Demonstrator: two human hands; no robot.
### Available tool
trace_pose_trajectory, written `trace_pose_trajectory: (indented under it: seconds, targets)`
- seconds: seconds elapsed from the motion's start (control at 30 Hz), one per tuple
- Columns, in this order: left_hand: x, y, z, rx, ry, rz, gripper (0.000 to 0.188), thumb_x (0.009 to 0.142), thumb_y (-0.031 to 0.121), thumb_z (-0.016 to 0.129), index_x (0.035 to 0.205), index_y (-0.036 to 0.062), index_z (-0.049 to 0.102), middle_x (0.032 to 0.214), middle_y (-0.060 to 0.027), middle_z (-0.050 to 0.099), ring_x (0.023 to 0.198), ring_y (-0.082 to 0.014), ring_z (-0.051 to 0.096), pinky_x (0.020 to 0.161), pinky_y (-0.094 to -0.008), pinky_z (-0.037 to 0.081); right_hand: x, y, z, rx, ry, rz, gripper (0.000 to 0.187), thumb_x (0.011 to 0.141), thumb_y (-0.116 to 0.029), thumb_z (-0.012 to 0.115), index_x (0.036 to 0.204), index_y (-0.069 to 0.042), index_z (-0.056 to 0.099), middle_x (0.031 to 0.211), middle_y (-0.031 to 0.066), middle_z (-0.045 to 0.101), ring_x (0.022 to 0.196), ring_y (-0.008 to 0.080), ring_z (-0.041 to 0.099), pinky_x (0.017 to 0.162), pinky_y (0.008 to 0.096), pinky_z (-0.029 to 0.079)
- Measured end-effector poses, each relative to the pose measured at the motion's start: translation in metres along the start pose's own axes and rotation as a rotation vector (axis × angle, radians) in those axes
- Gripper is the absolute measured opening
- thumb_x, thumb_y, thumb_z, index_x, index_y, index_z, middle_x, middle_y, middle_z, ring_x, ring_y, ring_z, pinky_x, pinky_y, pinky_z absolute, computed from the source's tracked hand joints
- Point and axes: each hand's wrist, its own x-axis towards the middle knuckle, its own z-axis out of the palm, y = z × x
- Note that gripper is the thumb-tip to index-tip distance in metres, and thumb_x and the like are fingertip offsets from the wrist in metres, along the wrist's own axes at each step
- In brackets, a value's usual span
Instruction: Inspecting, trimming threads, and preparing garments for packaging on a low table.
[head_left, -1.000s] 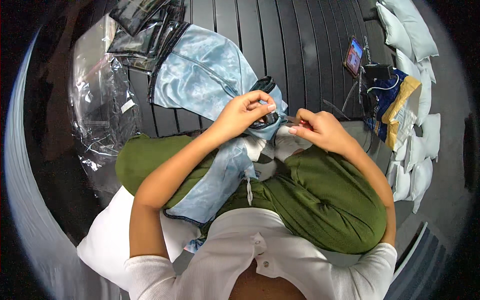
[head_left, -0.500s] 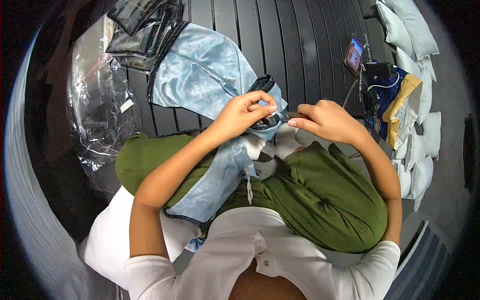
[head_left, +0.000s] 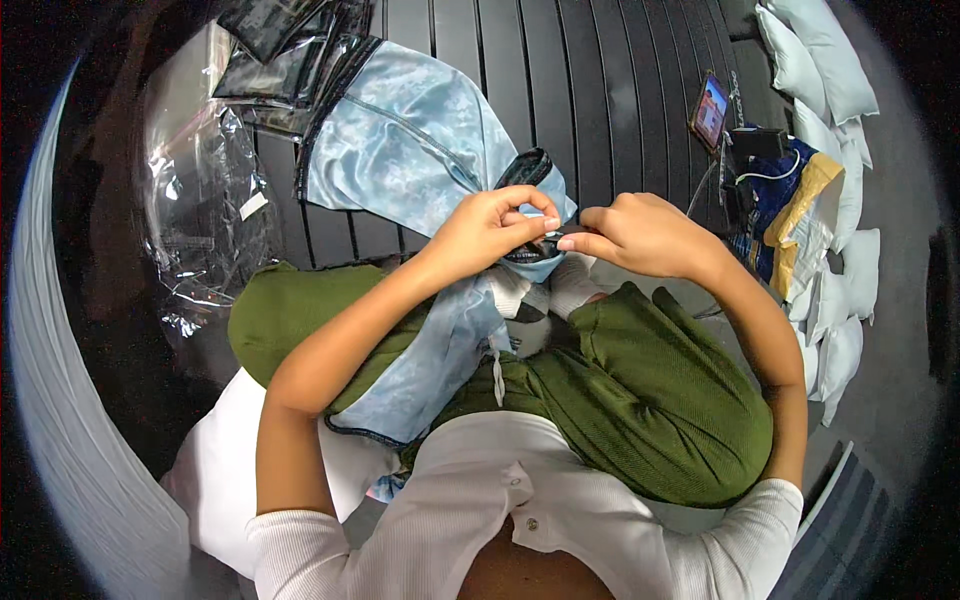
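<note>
A light blue, cloud-patterned satiny garment (head_left: 410, 140) with black edging lies across the slats and over my lap. Its black-trimmed opening (head_left: 530, 250) is bunched up between my hands. My left hand (head_left: 490, 225) is closed in a pinch at the upper left of this opening, thumb against fingertips; what the tips hold is too small to tell. From the right, my right hand (head_left: 640, 235) meets the opening with fingers curled and thumb pressed forward. A dark bit shows at its thumb tip, but its kind cannot be made out.
Clear plastic bags (head_left: 205, 200) and black packets (head_left: 270, 70) lie at the left. A phone (head_left: 710, 110) stands at the right, near a blue-and-gold package (head_left: 790, 205) with a white cable. White pillow-like packs (head_left: 820, 60) line the right side. My crossed legs in green trousers (head_left: 660, 400) are beneath.
My right hand has shifted slightly left, bringing its thumb closer to the left fingertips and the black-trimmed opening. The left hand has barely moved.
</note>
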Motion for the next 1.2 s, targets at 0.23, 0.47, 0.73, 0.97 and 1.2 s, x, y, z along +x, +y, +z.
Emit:
trace_pose_trajectory:
  seconds: [0.23, 0.47, 0.73, 0.97, 1.2]
  targets:
    - [-0.0012, 0.0024, -0.0013, 0.033, -0.061, -0.057, 0.011, 0.084, 0.011, 0.054, 0.089, 0.0009, 0.057, 0.076, 0.0012, 0.058, 0.069, -0.0021, 0.052, 0.061, -0.0166, 0.042, 0.0025, -0.0019, 0.0003, -0.059, 0.01, -0.046, 0.051, 0.083, -0.049, 0.044, 0.071, -0.001, 0.059, 0.054, 0.0204, 0.052, 0.057, 0.0376, 0.055, 0.057, 0.0447, 0.044]
    - [-0.0009, 0.0021, -0.0007, 0.045, -0.05, -0.075, 0.012, 0.084, 0.012, 0.055, 0.089, 0.002, 0.057, 0.073, 0.0023, 0.057, 0.067, -0.0013, 0.051, 0.059, -0.0159, 0.041, 0.0021, -0.0026, 0.0005, -0.082, 0.011, -0.037, 0.052, 0.082, -0.05, 0.044, 0.073, -0.001, 0.06, 0.055, 0.0198, 0.054, 0.058, 0.0376, 0.056, 0.058, 0.0443, 0.045]
    - [-0.0014, 0.003, 0.0002, 0.018, -0.05, -0.076, 0.012, 0.084, 0.013, 0.055, 0.088, 0.0023, 0.057, 0.072, 0.0029, 0.057, 0.064, -0.0006, 0.049, 0.057, -0.0157, 0.04, 0.0019, -0.0028, 0.0011, -0.084, 0.016, -0.033, 0.052, 0.082, -0.05, 0.045, 0.074, -0.001, 0.06, 0.054, 0.0196, 0.053, 0.058, 0.0374, 0.055, 0.057, 0.0442, 0.044]
    - [-0.0008, 0.0009, 0.0004, -0.022, -0.038, -0.066, 0.012, 0.084, 0.013, 0.055, 0.087, 0.0023, 0.057, 0.069, 0.0039, 0.055, 0.062, -0.0001, 0.048, 0.056, -0.0151, 0.039, 0.0001, -0.002, 0.0021, -0.041, 0.014, -0.033, 0.052, 0.082, -0.049, 0.046, 0.071, 0.001, 0.058, 0.052, 0.0189, 0.052, 0.055, 0.0366, 0.055, 0.055, 0.0428, 0.044]
    - [-0.001, 0.0053, 0.0, -0.019, -0.028, -0.083, 0.012, 0.084, 0.014, 0.056, 0.087, 0.0024, 0.058, 0.068, 0.0042, 0.054, 0.06, 0.0001, 0.048, 0.054, -0.0149, 0.038, -0.0022, 0.005, 0.0057, 0.047, 0.016, -0.029, 0.056, 0.081, -0.053, 0.044, 0.073, 0.0, 0.06, 0.054, 0.0201, 0.054, 0.056, 0.0368, 0.057, 0.055, 0.0432, 0.046]
